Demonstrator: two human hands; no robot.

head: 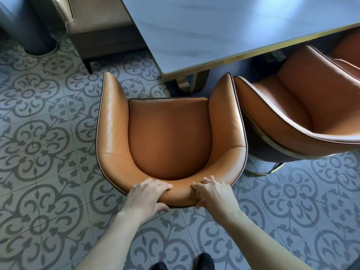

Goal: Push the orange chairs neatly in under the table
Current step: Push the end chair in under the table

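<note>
An orange leather tub chair (169, 137) stands on the tiled floor just in front of me, its open side facing the near corner of the table (214, 32). Its seat lies wholly outside the tabletop's edge. My left hand (145, 197) and my right hand (213, 193) both grip the top of its curved backrest, side by side. A second orange chair (303, 106) stands at the right, touching the first chair's right arm, its front tucked under the table's gold-trimmed edge. A third orange chair (348, 49) shows at the far right edge.
The table's gold leg (187, 82) stands right beyond the near chair's seat. A beige upholstered bench (97, 22) sits at the back left, next to a grey round column (25, 30). Patterned floor tiles (39, 145) spread out to the left. My black shoes (202, 262) show at the bottom.
</note>
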